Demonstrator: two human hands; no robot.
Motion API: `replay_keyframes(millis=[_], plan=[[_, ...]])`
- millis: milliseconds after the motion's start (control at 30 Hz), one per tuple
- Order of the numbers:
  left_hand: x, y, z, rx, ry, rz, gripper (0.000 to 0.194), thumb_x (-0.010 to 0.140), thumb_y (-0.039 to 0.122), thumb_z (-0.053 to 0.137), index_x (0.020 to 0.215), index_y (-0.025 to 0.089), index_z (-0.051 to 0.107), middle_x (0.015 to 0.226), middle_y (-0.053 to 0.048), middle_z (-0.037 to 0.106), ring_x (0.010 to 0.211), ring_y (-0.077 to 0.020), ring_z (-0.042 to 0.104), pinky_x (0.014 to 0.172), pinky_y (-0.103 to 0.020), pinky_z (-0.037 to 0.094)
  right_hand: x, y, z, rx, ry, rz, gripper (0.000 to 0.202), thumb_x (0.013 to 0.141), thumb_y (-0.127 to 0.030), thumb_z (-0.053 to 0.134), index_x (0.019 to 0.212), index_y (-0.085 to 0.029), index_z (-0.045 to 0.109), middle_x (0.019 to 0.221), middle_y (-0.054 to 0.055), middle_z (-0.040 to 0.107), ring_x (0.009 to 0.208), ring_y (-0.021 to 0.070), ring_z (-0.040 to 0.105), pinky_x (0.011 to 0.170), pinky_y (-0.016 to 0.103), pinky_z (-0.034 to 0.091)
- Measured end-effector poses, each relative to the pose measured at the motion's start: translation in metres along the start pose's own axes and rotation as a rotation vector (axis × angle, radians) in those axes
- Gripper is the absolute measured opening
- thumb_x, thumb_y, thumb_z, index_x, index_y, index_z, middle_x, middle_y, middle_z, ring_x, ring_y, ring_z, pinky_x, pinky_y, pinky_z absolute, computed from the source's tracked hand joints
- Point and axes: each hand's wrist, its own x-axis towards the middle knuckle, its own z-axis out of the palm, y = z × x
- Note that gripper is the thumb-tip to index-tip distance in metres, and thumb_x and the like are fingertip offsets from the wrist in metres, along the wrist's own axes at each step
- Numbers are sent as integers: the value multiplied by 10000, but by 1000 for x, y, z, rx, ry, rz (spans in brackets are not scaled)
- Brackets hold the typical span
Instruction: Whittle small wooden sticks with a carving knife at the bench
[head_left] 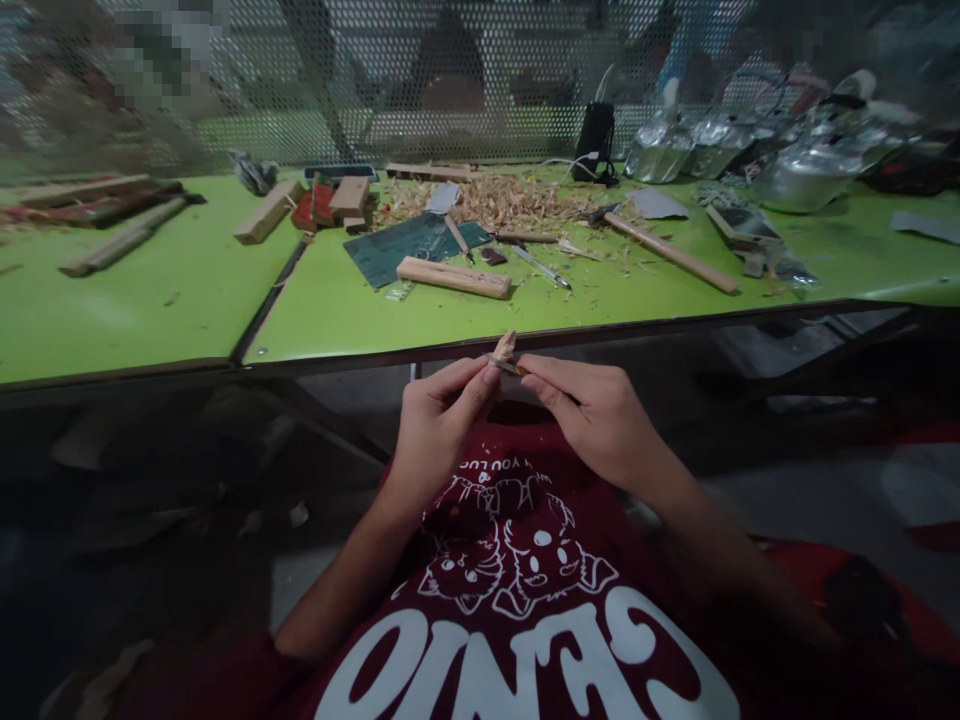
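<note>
Just in front of the table edge, my two hands meet over my lap. My left hand [439,420] is closed, pinching a small pale piece of wood [506,346] whose rough tip points up. My right hand [600,410] is closed around a thin, dark-bladed knife [505,365], which lies against the lower part of the wood. Most of the knife's handle is hidden by my fingers. On the table beyond are a wooden block [454,278], a silver pen-like tool [541,267] and a wooden-handled tool [459,240].
A hammer [671,250] lies to the right of a heap of wood shavings [510,203]. A dark green sheet [382,252] sits behind the block. Metal kettles [806,172] stand at the back right, and wood pieces [124,237] lie at left. A perforated metal screen [480,90] closes the back.
</note>
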Motion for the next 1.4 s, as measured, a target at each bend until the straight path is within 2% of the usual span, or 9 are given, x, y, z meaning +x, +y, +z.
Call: replay_keyframes(millis=[233,867,1067,1167,1267,1400], plan=[[-1,1,1,30,15,29,308,926,438,640,802,161,693,666,5,510,577,-95,392,491,-243,297,2,-5,-2,18,-2,-1,296,1000,-262,550,1227,-250,738,1209,36,746,1060,220,741,930,356,595],[-1,0,1,-20,21,55,316,936,422,633,742,174,663,661,3,499,575,-101,392,517,-269,313,4,-9,-2,42,12,6,286,999,-275,557,1213,-266,747,1202,23,749,1057,214,741,945,355,595],[-2,-2,-1,-5,53,74,293,924,432,653,837,164,733,674,-3,520,572,-93,405,493,-246,316,4,-8,0,21,5,32,296,1006,-297,544,1215,-242,746,1169,42,765,1046,222,742,936,351,586],[1,-4,-2,29,57,104,287,929,420,650,872,157,750,701,-12,561,583,-90,432,493,-231,330,4,-10,0,33,-24,79,307,1011,-317,536,1228,-246,742,1172,46,765,1055,232,738,944,355,574],[4,-8,-2,58,74,159,258,930,391,654,920,160,770,744,-18,611,588,-84,463,507,-222,358,6,-14,0,59,-61,189,318,1014,-331,529,1247,-266,734,1155,53,770,1062,247,733,947,375,568],[6,-10,-2,138,97,232,249,935,357,652,1025,166,786,771,-29,644,620,-98,511,524,-223,388,9,-18,-5,175,-135,277,303,1008,-325,537,1222,-281,747,1184,33,760,1099,247,718,990,395,551]])
